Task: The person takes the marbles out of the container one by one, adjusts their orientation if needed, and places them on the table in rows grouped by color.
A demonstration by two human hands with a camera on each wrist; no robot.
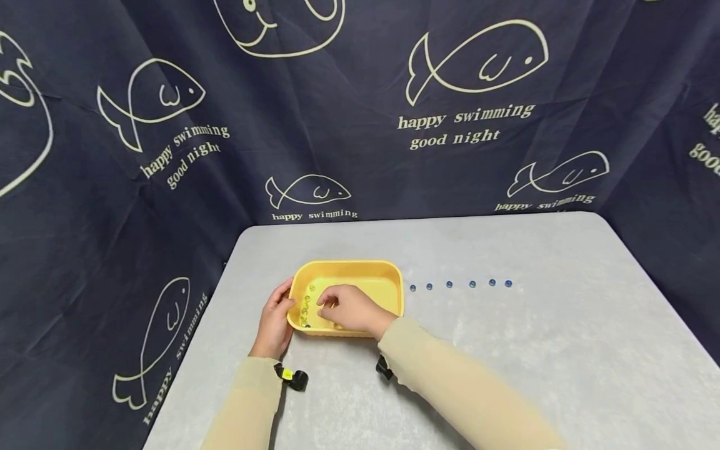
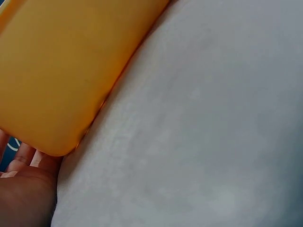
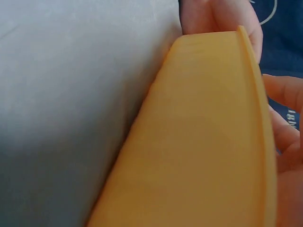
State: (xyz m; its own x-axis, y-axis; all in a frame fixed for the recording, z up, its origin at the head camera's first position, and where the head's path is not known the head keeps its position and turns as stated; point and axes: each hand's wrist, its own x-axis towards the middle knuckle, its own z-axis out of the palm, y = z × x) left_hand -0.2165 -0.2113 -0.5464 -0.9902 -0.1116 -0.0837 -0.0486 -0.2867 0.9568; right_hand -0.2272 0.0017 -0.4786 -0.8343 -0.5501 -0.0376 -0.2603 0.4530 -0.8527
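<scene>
A yellow plastic tub (image 1: 360, 267) stands at the table's middle left. My left hand (image 1: 274, 322) grips its left end, thumb over the rim and fingers outside. In the left wrist view, fingers of that hand (image 2: 28, 179) show by the tub's corner. Several clear yellowish marbles (image 1: 305, 306) lie along the tub's left wall, with a dark blue marble (image 1: 307, 325) at the near left corner. My right hand (image 1: 351, 308) is over the tub's inside, fingers bent and thumb apart from the index finger. Nothing shows between its fingertips, though part of the hand is hidden.
On the grey-white table (image 1: 562, 350), several blue marbles (image 1: 449, 284) form a row stretching rightward from the tub. A dark blue curtain (image 1: 371, 162) printed with fish hangs behind the table and at both sides. Each wrist wears a small black camera (image 1: 299, 380).
</scene>
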